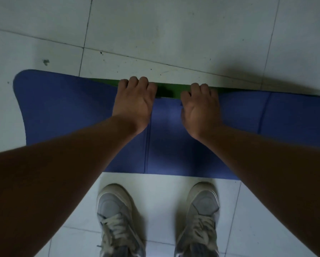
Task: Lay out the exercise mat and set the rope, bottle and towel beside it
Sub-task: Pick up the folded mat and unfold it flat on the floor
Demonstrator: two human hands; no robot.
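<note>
A blue exercise mat [66, 112] lies across the tiled floor in front of my feet, its far edge showing a green underside [166, 89]. My left hand [135, 102] rests on the mat near the middle, fingers curled over the far edge. My right hand [200, 106] sits just to the right of it, fingers also curled on that edge. The mat's left end curves up slightly; its right end runs out of view. The rope, the bottle and the towel are not in view.
Pale floor tiles [174, 34] with dark grout lines stretch beyond the mat. My two grey sneakers [118, 219] [200, 217] stand on the tiles just short of the mat's near edge.
</note>
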